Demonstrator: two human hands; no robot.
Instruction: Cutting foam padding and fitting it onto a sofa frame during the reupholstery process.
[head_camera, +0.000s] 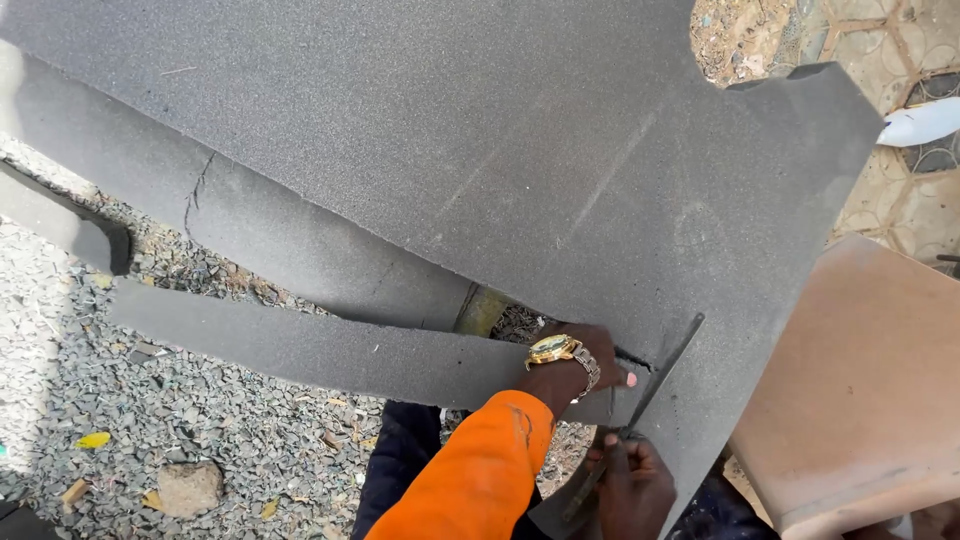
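Observation:
A large dark grey foam sheet (480, 150) fills most of the head view. A long strip (300, 350) is partly cut away from it and hangs to the left. My left hand (585, 365), in an orange sleeve with a gold watch (551, 348), grips the strip's end right beside the cut. My right hand (635, 485), at the lower edge, holds a thin dark blade (665, 365) that runs up at a slant through the foam, just right of my left fingers.
A brown board (860, 380) leans at the lower right. Grey gravel (150, 420) with a stone (188, 487) lies at the left. Patterned paving (900, 200) and a white object (920, 122) are at the upper right.

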